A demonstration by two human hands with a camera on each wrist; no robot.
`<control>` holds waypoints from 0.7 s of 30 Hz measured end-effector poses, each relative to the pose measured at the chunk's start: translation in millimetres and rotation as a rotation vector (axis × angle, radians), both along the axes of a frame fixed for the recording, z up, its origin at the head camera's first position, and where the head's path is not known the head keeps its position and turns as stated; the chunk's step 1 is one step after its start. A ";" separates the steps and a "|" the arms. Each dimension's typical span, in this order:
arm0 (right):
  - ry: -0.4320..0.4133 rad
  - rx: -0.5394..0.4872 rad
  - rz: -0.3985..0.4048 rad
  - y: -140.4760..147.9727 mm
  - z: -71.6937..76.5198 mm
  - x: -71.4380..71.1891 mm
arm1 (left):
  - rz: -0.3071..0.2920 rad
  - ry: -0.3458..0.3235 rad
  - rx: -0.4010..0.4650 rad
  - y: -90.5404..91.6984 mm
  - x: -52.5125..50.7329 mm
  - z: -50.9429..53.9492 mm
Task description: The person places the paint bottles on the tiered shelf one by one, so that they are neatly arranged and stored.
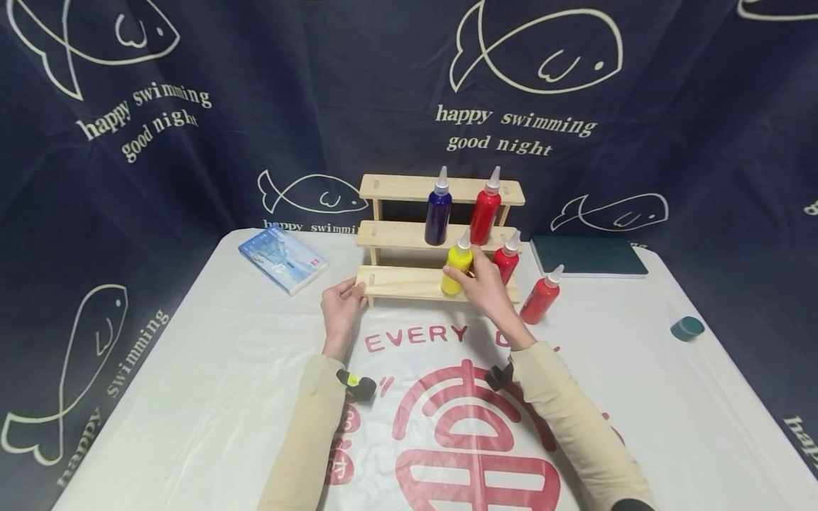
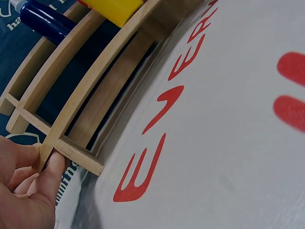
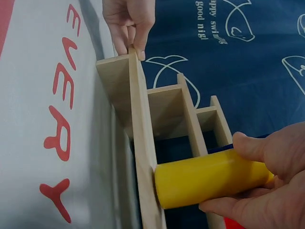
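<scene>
A three-step wooden rack (image 1: pixel 402 282) stands at the back of the table. My right hand (image 1: pixel 482 282) grips a yellow squeeze bottle (image 1: pixel 455 268) upright; in the right wrist view the base of the yellow bottle (image 3: pixel 205 179) meets the lowest step. With thumb and fingers, my left hand (image 1: pixel 341 309) pinches the left end of that step, as the left hand (image 2: pixel 33 186) also shows in the left wrist view. On the middle step are a dark blue bottle (image 1: pixel 438 216) and a red bottle (image 1: pixel 486 214). Another red bottle (image 1: pixel 506 264) is on the lowest step, partly behind my right hand.
One more red bottle (image 1: pixel 540 298) stands on the table right of the rack. A dark green book (image 1: pixel 588 255) lies behind it, and a small green cylinder (image 1: pixel 687 328) sits farther right. At the left back lies a blue boxed item (image 1: pixel 283 259). A dark curtain hangs behind.
</scene>
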State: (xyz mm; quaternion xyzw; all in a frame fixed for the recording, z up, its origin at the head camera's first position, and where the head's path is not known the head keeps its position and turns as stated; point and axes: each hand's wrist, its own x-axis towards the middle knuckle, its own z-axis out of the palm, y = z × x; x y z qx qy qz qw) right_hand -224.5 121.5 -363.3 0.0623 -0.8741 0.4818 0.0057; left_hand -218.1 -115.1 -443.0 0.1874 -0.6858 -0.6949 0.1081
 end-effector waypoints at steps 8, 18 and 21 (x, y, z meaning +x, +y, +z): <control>0.019 0.029 -0.036 1.3 -1.6 -3.5 | -0.006 0.001 -0.011 2.9 0.5 0.2; -0.003 0.048 -0.018 2.4 -2.4 -6.2 | -0.004 -0.015 -0.012 1.6 2.0 1.9; -0.007 0.044 0.005 3.5 2.7 -3.0 | -0.004 -0.014 -0.013 0.3 1.8 0.7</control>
